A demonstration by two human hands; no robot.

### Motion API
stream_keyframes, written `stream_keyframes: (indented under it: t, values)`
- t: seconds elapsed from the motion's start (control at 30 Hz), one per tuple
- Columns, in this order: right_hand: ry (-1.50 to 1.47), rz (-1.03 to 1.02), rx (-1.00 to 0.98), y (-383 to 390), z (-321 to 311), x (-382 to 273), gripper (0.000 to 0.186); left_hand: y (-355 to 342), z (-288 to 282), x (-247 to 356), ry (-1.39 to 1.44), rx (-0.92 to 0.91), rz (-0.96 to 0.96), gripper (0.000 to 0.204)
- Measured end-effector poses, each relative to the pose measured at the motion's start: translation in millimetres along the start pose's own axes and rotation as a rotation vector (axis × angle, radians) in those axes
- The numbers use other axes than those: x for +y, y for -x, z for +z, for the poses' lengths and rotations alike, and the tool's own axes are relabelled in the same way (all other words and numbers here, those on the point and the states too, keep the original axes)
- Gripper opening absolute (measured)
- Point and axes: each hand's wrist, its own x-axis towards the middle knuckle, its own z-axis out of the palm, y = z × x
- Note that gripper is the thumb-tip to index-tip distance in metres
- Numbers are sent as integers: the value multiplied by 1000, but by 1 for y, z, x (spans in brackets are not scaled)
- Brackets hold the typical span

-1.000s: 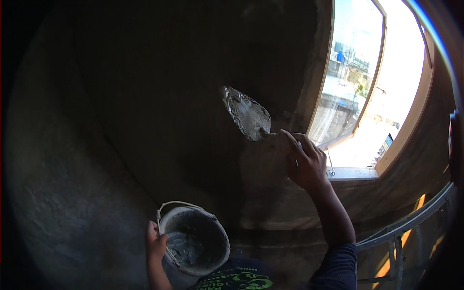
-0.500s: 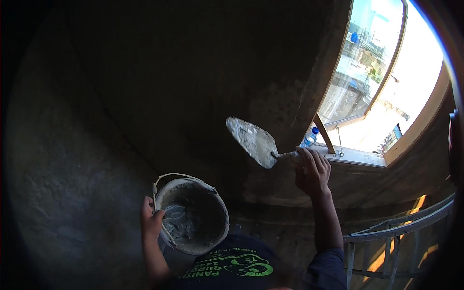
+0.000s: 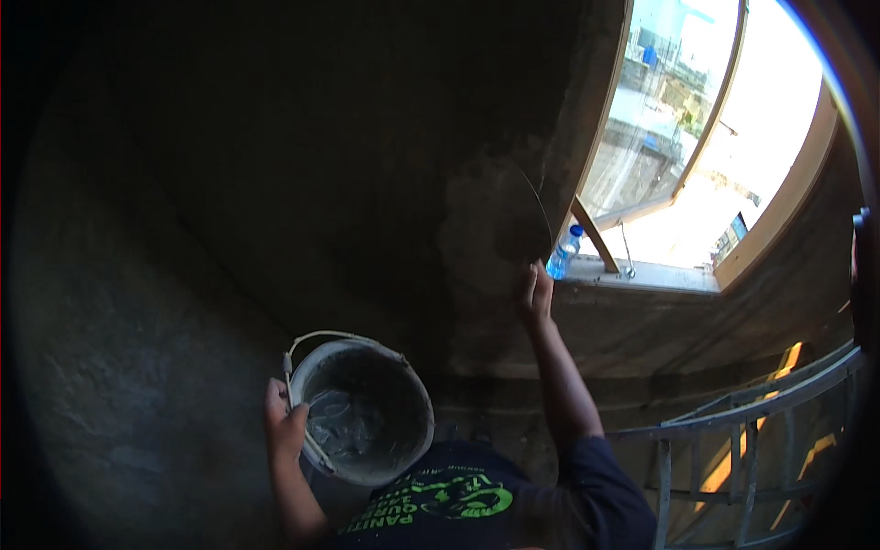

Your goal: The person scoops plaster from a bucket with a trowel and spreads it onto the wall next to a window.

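Observation:
My left hand (image 3: pixel 284 422) grips a grey bucket (image 3: pixel 408 412) at its left rim, by the raised wire handle; grey wet mortar (image 3: pixel 344 422) lies inside. My right hand (image 3: pixel 536 293) is raised at the wall, closed on the trowel, whose blade (image 3: pixel 522 211) is dark, its edge showing as a thin curved line against a damp, lighter patch of the plastered wall (image 3: pixel 385 174). Whether the blade touches the wall I cannot tell. Just right of that hand a plastic water bottle with a blue cap (image 3: pixel 565 252) stands on the window sill (image 3: pixel 669 280).
An open wooden-framed window (image 3: pixel 775 202) fills the upper right, with a short wood piece (image 3: pixel 594 234) leaning by the bottle. At the lower right is a metal frame with bars (image 3: pixel 752 412), with orange strips of light behind it.
My right hand has moved left and up toward the wall, and the trowel's pale, loaded face has turned out of view. The bucket has risen from its earliest position.

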Motion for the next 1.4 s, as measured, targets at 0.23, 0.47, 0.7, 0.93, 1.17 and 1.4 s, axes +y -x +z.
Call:
stream_keyframes:
  t: [0.23, 0.47, 0.7, 0.93, 1.17, 1.4]
  values:
    - [-337, 237, -86, 79, -2, -29, 48, 5, 1, 7, -91, 38, -59, 30]
    - [148, 124, -288, 114, -23, -74, 34, 4, -1, -5, -68, 66, -101, 30]
    - [392, 63, -407, 142, -29, -97, 38, 1, 2, -1, -105, 49, -74, 26]
    - [234, 182, -542, 147, -31, -115, 33, 2, -3, -4, -145, 39, -79, 25]
    - [-570, 924, -1012, 170, -35, -109, 29, 1, 5, 14, -203, 64, -126, 23]
    - [-289, 820, -1290, 217, -14, -61, 42, -2, 9, 14, -138, 37, -130, 20]
